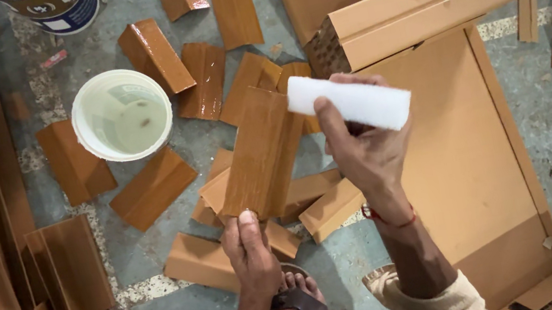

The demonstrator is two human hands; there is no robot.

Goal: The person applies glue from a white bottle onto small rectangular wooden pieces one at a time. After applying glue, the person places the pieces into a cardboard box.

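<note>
Right hand [366, 150] gripping white sponge block [350, 102], left hand [251, 250] pinching cardboard piece [262, 153]

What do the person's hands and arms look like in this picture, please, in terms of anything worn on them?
Both hands are bare, with no gloves. The right hand has a thin red thread tied round the wrist, and a beige sleeve is rolled up near the elbow. The left hand and its forearm show no band or sleeve in view.
</note>
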